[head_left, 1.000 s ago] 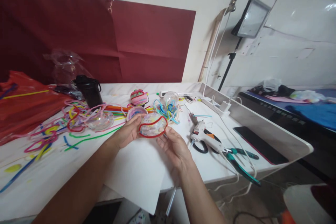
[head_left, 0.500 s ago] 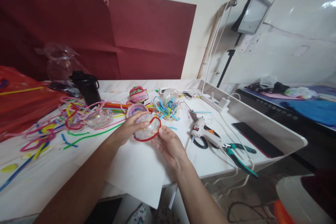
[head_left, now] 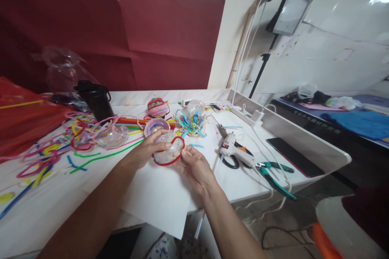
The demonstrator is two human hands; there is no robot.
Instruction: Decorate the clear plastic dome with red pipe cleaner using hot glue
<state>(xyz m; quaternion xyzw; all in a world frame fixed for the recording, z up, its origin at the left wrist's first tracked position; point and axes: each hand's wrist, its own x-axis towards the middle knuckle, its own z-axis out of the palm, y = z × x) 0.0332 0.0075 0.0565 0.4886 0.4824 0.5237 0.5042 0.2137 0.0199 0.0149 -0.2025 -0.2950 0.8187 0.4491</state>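
Observation:
Both hands hold a clear plastic half-ball (head_left: 163,156) above a white sheet of paper (head_left: 158,198). A fuzzy red pipe cleaner (head_left: 165,164) runs along its rim, and its inside looks speckled with colour. My left hand (head_left: 148,147) grips the half-ball from the left, thumb across its top. At the right rim, my right hand (head_left: 194,164) pinches the red pipe cleaner against the edge, fingers partly under the half-ball. Just behind stands a lilac-rimmed bowl-shaped piece (head_left: 156,126). Farther back sits a pink ball (head_left: 158,107) with red and green on top.
At right lie a hot glue gun (head_left: 237,149), green-handled pliers (head_left: 275,178) and a black phone-like slab (head_left: 293,157). Tangled pipe cleaners (head_left: 51,153), another clear half-ball (head_left: 112,135) and a black bottle (head_left: 94,99) stand left. A blue yarn-like bundle (head_left: 194,121) lies behind.
The view has shifted slightly, so everything sits a little farther left. Both hands keep their hold on the half-ball; the right fingers have moved slightly along its red rim.

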